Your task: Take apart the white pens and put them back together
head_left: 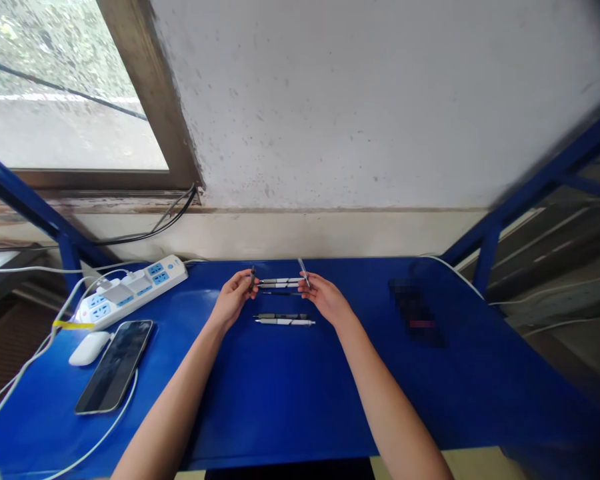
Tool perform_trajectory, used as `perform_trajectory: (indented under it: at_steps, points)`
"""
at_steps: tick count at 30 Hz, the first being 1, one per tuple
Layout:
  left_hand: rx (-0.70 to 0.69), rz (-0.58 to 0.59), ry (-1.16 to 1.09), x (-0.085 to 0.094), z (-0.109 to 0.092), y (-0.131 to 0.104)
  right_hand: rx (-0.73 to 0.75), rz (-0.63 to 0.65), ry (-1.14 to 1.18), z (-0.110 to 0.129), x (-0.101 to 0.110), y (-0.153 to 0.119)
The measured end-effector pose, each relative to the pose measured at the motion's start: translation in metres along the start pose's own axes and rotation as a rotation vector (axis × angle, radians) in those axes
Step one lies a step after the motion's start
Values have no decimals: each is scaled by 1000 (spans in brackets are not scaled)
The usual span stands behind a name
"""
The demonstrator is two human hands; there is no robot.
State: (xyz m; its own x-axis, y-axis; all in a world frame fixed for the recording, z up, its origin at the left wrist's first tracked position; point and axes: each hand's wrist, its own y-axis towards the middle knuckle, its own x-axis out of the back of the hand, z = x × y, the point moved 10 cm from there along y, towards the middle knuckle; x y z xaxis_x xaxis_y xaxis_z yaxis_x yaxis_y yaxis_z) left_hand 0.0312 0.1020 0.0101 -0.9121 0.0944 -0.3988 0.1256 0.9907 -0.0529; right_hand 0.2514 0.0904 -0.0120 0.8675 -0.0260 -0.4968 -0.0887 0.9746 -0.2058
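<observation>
My left hand pinches a short dark pen part, held upright. Between the thumb and fingers of my right hand is a pale, partly clear pen barrel, tilted up to the left. Behind and between my hands lie white-and-black pens, partly covered by my fingers. Just in front of them is a thin dark stick like a refill. Nearer to me, a dark grey pen and a white pen lie side by side on the blue table.
At the left are a power strip with plugged-in chargers, a white earbud case and a phone with white cables. A blurred dark object lies at the right. The wall and window are behind.
</observation>
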Motion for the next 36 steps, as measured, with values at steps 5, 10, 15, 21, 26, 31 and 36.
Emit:
perform_trajectory:
  at_steps: [5,10,15,21,26,31,36]
  points:
    - [-27,-13,28,5,-1,1,26,49,-74,5,-11,-5]
    - [3,-21,12,5,1,1,84,36,-186,12,-10,-5]
    - [16,18,2,-1,-2,-2,130,-3,-254,14,-2,-3]
    - [-1,22,-14,-2,-5,-1,129,-90,-329,13,11,0]
    - [-3,42,-42,0,-6,-1,294,-333,-643,35,43,0]
    - [-17,-15,-36,7,-8,0,469,-494,-1172,51,51,-6]
    - [-55,-68,-2,13,-10,0,531,-534,-1452,48,44,-7]
